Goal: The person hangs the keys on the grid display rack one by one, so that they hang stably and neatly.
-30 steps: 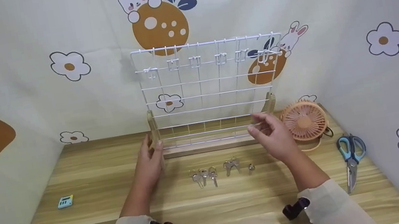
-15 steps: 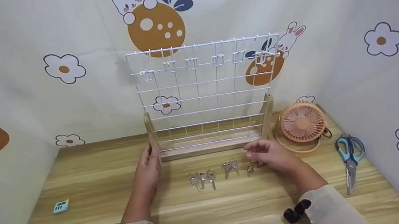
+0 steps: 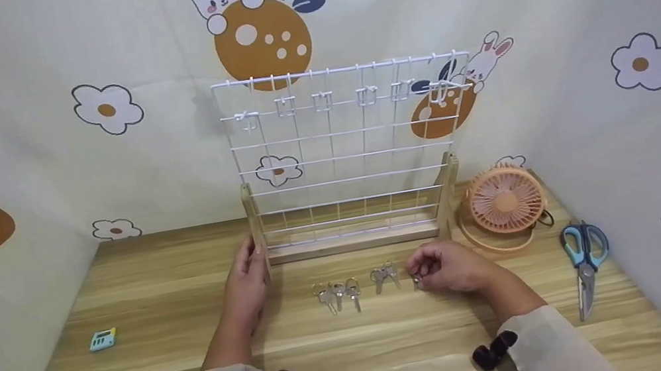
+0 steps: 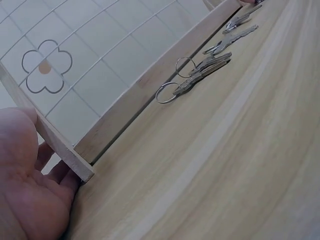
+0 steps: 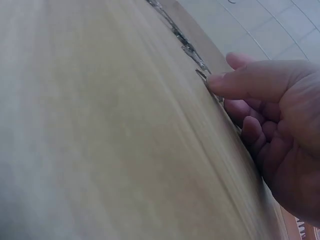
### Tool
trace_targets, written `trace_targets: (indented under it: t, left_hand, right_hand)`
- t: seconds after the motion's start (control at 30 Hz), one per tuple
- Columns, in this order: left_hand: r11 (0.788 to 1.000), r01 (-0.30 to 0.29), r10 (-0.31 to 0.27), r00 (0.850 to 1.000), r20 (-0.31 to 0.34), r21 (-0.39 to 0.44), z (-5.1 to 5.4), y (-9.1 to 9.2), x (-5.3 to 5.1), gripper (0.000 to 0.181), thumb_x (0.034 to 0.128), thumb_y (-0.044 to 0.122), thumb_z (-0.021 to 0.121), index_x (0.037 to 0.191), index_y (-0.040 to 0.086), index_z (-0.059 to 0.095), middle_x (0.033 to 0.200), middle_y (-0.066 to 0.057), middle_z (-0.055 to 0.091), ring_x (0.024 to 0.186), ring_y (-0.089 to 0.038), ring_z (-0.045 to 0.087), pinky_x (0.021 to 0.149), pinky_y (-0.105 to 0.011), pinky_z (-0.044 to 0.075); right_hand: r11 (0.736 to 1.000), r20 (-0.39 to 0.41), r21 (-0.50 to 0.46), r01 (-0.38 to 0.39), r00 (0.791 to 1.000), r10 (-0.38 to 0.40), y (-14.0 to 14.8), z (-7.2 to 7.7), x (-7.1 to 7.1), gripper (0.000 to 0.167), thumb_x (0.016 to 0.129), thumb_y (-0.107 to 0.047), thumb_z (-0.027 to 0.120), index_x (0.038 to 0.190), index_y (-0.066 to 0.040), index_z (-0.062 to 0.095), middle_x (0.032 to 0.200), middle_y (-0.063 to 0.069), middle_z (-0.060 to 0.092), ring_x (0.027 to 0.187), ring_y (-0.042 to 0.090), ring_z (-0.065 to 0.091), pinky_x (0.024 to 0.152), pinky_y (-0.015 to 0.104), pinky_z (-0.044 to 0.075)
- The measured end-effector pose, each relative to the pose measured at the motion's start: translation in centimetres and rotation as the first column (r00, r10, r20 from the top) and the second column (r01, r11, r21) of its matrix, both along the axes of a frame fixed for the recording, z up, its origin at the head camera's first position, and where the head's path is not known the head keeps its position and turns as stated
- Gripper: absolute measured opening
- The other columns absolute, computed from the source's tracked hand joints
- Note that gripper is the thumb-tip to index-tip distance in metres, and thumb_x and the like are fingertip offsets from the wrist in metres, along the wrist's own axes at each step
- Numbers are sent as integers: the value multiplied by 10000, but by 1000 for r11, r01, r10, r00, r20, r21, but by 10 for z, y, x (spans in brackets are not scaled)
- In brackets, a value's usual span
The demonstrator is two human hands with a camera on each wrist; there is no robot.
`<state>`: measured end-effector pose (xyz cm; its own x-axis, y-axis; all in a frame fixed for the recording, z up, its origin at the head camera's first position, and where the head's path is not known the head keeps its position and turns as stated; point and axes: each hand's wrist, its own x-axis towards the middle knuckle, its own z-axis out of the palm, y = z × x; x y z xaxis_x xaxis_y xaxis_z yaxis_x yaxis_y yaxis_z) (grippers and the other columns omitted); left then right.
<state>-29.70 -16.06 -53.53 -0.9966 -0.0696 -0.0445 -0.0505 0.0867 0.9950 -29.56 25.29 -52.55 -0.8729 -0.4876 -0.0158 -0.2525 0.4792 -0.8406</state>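
Observation:
A white wire grid rack [image 3: 339, 158] on a wooden stand [image 3: 354, 245] stands at the back, with several white hooks [image 3: 323, 101] near its top. My left hand [image 3: 247, 287] rests against the outer side of the stand's left leg [image 4: 62, 145], some fingers hidden behind it. With curled fingers, my right hand [image 3: 448, 268] is down at the table, thumb and fingertips on the rightmost key [image 3: 417, 282], mostly covered by them. To its left lie a pair of keys [image 3: 384, 276] and several more keys with rings [image 3: 338, 295].
An orange fan [image 3: 506, 202] stands right of the rack. Blue-handled scissors [image 3: 586, 267] lie at the right table edge. A small light-blue device [image 3: 103, 339] lies at the left. A patterned curtain [image 3: 166, 166] encloses the wooden table [image 3: 359, 355].
My right hand has come down from the rack's right side to the rightmost key, its fingers curling in. The left hand stays by the left leg, slightly lower than before.

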Motion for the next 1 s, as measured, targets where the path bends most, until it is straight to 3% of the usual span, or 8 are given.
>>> trace_targets:
  t: [0.13, 0.23, 0.33, 0.43, 0.57, 0.77, 1.0]
  left_hand:
    - [1000, -15, 15, 1000, -14, -5, -2, 0, 0, 613, 1153, 449, 441, 1707, 232, 292, 1770, -75, 318, 1645, -311, 295, 1351, -515, 269]
    - [1000, -20, 19, 1000, -16, -16, -3, -1, -1, 602, 1157, 426, 440, 1706, 224, 295, 1766, -89, 323, 1639, -326, 302, 1345, -527, 279]
    - [999, -26, 26, 1000, -7, -35, -3, -1, 0, 595, 1160, 424, 432, 1707, 236, 294, 1767, -88, 320, 1633, -334, 311, 1340, -536, 288]
    - [999, -27, 27, 1000, -10, -35, -3, -1, 0, 593, 1159, 426, 433, 1707, 247, 293, 1774, -81, 307, 1637, -336, 303, 1343, -536, 279]
    - [999, -27, 27, 1000, -5, -32, -2, -1, 1, 597, 1158, 435, 430, 1710, 260, 284, 1782, -69, 289, 1645, -333, 290, 1346, -536, 269]
    - [998, -25, 25, 1000, -4, -61, -1, -1, 3, 619, 1155, 459, 425, 1715, 246, 270, 1785, -89, 277, 1647, -349, 277, 1346, -549, 264]
    - [997, -37, 36, 999, -16, -68, -3, -1, 0, 633, 1152, 462, 437, 1711, 206, 284, 1769, -106, 312, 1647, -345, 275, 1355, -523, 253]
  right_hand:
    - [1000, -22, 4, 13, 1000, -13, -1, -2, 0, 273, 851, -1, 817, 1117, -49, 778, 1043, 162, 763, 897, 122, 646, 785, 190, 549]
    - [998, -32, -11, 68, 997, -68, -1, -4, -2, 211, 900, -36, 793, 1111, -46, 785, 1023, 141, 774, 877, 91, 662, 778, 189, 556]
    - [987, -8, -73, 145, 989, -146, -3, -4, -4, 207, 939, -49, 779, 1138, 6, 772, 1041, 171, 793, 867, 84, 691, 775, 196, 586]
    - [962, 27, -160, 220, 975, -218, -10, 6, -3, 264, 945, -47, 786, 1178, 72, 745, 1067, 188, 805, 863, 85, 714, 767, 211, 608]
    - [936, 33, -234, 262, 965, -262, -27, 34, 6, 305, 948, -78, 801, 1203, 79, 742, 1059, 119, 812, 889, 84, 719, 790, 213, 610]
    - [903, -24, -385, 189, 976, -214, -68, 83, 24, 305, 952, -71, 802, 1211, 80, 742, 1026, 36, 788, 909, 108, 744, 836, 257, 650]
    - [864, -57, -473, 175, 972, -229, -120, 146, 24, 216, 955, -63, 794, 1162, -2, 785, 1003, 16, 794, 895, 136, 745, 832, 260, 652]
